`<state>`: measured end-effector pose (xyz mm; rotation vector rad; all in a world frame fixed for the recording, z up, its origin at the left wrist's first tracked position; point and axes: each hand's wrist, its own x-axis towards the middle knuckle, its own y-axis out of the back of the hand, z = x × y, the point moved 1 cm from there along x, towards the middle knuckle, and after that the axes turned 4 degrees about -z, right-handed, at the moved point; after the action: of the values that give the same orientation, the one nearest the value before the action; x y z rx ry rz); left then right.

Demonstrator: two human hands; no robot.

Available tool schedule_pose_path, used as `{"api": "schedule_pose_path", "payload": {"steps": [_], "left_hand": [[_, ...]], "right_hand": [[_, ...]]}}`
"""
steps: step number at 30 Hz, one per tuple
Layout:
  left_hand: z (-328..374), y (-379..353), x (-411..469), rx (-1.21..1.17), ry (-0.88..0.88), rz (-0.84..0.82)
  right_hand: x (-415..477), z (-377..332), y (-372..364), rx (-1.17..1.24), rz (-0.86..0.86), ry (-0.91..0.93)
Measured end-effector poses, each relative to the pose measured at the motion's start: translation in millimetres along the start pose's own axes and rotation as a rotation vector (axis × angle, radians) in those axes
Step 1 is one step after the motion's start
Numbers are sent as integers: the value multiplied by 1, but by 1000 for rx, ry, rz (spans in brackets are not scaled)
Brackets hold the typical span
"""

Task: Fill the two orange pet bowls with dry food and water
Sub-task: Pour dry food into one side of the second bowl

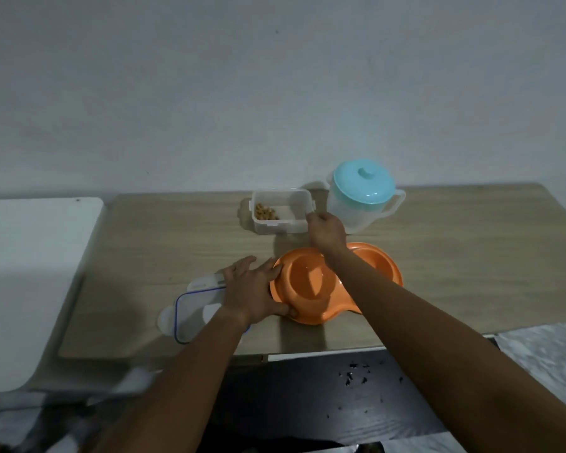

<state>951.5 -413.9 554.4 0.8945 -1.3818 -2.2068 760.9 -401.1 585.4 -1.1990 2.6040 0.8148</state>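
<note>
1. The orange double bowl (311, 289) sits near the front edge of the wooden worktop (164, 243); both wells look empty.
2. The left hand (254, 289) lies flat and open, fingers spread, against the bowl's left rim and over a clear lid (193, 308) with a blue seal.
3. The right hand (325, 232) reaches across the bowl, fingers curled at the near right corner of a clear box (280, 210) holding a little dry food (266, 212).
4. A lidded jug (361, 194) stands just right of the box, before a plain pale wall (275, 86).

Left hand (254, 291) flat, fingers spread; right hand (326, 231) outstretched, grip seemingly closed.
</note>
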Motion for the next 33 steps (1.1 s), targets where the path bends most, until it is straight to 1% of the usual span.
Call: {"api": "schedule_pose_path", "payload": {"steps": [3, 5, 7, 12, 16, 18, 21, 23, 25, 30, 33], "left_hand": [[-3, -4, 4, -19, 0, 15], [-6, -6, 6, -23, -5, 20], [-9, -9, 8, -22, -12, 30], [-6, -9, 5, -12, -4, 27], [-4, -5, 4, -55, 11, -22], [-2, -5, 1, -69, 15, -35], [-2, -4, -1, -85, 11, -34], [-2, -3, -3, -87, 2, -33], [-2, -3, -5, -92, 4, -32], [10, 5, -11, -123, 12, -56], [20, 8, -18, -193, 13, 23]], "right_hand": [[33, 11, -11, 21, -14, -96], [55, 28, -20, 18, 4, -118], [57, 31, -23, 36, 34, -121], [25, 22, -14, 146, 116, -134], [-12, 15, 9, 189, 155, -99], [-33, 11, 23, 323, 120, -121], [-59, 10, 42, 523, -27, -180], [-77, 14, 59, 600, -109, -216], [-86, 22, 77, 668, -145, -237], [-103, 37, 112, 741, -172, -205], [-109, 42, 125, 721, -185, -154]]}}
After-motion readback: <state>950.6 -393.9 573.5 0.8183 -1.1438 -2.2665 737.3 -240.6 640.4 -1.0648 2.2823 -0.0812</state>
